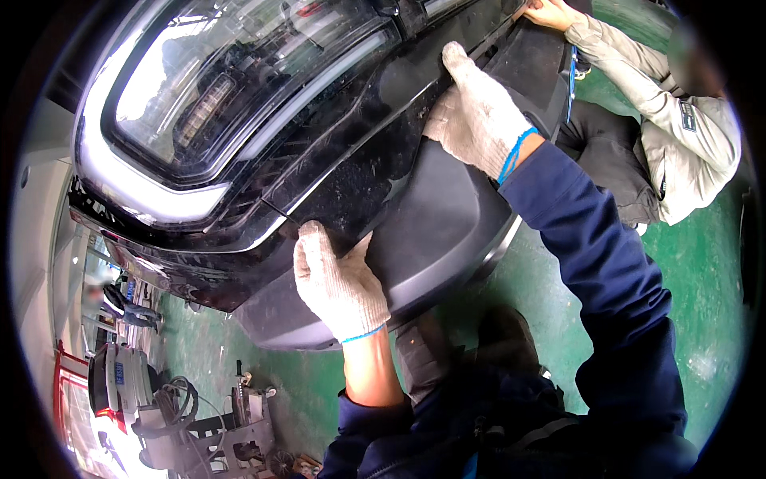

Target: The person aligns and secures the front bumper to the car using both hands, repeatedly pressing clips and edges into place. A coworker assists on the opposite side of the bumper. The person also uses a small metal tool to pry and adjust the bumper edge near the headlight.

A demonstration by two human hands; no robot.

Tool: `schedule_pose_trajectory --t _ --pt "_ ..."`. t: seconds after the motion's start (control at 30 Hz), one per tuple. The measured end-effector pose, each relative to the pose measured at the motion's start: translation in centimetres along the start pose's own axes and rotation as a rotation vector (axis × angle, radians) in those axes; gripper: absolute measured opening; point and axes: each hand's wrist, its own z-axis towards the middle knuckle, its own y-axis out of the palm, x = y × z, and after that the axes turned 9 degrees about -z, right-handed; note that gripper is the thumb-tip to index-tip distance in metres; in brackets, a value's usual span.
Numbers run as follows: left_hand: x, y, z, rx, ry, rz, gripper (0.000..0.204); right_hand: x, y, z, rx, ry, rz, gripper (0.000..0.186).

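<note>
Both my hands wear whitish knit gloves with blue cuffs. My left hand [339, 287] is closed at the seam between the glossy black body panel and the dark grey bumper [435, 219], its fingertips partly hidden. Farther up and to the right, my right hand [483, 120] grips the bumper along the same seam, thumb raised and fingers bent against it. Above the hands is a large clear headlight [215, 104], bordered by a white light strip [152, 195].
At the upper right a co-worker in a light jacket [694, 152] has a bare hand [550, 14] at the bumper's far end. A wheeled equipment cart [247, 435] stands at the lower left, near a white vehicle [124, 375]. Another person [132, 307] is farther off. The floor [670, 319] is green.
</note>
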Motion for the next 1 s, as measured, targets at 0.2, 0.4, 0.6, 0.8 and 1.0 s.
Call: schedule_pose_trajectory --t 0.2,0.4,0.6,0.8,1.0 --pt "-0.4 -0.5 0.7 -0.028 -0.009 0.042 0.039 1.2 -1.9 0.5 -0.103 -0.073 0.127 0.060" --pt "-1.0 -0.1 1.4 -0.001 0.009 0.040 0.041 1.4 -0.7 1.1 -0.065 -0.096 0.107 0.063" --pt "-1.9 0.5 1.3 0.121 0.087 0.006 0.020 1.3 -0.2 1.8 0.074 -0.031 0.076 0.062" --pt "-1.7 0.5 1.1 0.094 0.117 -0.009 0.017 1.4 0.1 2.1 0.119 -0.074 0.075 0.058" --pt "-1.3 0.4 1.2 0.094 0.097 -0.007 0.017 2.2 0.8 1.9 0.154 -0.139 0.088 0.049"
